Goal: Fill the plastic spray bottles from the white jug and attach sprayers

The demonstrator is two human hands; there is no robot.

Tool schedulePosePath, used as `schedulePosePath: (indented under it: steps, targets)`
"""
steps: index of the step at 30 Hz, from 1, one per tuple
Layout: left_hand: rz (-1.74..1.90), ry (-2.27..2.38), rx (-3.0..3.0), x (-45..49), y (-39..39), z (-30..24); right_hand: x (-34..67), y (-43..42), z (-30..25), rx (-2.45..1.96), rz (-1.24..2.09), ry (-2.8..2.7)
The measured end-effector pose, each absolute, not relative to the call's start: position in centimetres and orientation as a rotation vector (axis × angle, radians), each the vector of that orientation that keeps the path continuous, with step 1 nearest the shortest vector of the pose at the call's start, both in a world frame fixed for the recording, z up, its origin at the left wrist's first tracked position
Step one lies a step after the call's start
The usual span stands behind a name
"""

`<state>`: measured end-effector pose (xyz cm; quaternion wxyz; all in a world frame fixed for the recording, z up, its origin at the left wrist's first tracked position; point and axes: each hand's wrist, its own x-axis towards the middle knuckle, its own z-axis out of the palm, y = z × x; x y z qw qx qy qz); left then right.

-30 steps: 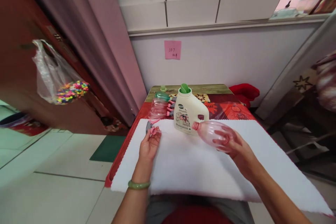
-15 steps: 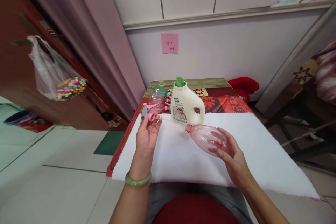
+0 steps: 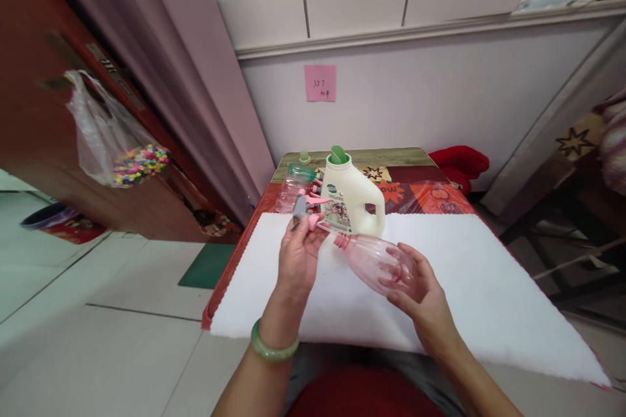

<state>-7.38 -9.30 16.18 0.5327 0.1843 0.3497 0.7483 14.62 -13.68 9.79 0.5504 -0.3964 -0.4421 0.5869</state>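
My left hand (image 3: 298, 255), with a green bangle on the wrist, is closed on a pink and grey spray head (image 3: 307, 210) whose thin tube runs toward the neck of a clear pink bottle (image 3: 372, 262). My right hand (image 3: 419, 287) grips that bottle from below, tilted with its neck pointing up and left. The spray head sits just left of the bottle's opening. Both hands are above a white cloth (image 3: 469, 287) on the table.
A cream detergent jug (image 3: 351, 197) with a green cap stands behind my hands. More clear pink spray bottles (image 3: 293, 187) lie to its left on the red patterned tablecloth (image 3: 430, 197). A plastic bag of coloured beads (image 3: 122, 150) hangs at left.
My left hand has lifted the spray head off the cloth and carried it right, toward the bottle's neck. My right hand has drawn the bottle left and closer to me.
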Motion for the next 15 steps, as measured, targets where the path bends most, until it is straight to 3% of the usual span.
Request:
schedulePosePath:
  steps: [15]
  targets:
    - [1.702,0.745,0.426,-4.5,-11.1,16.9,12.0,-15.5,9.9,-0.983,0.827,-1.270]
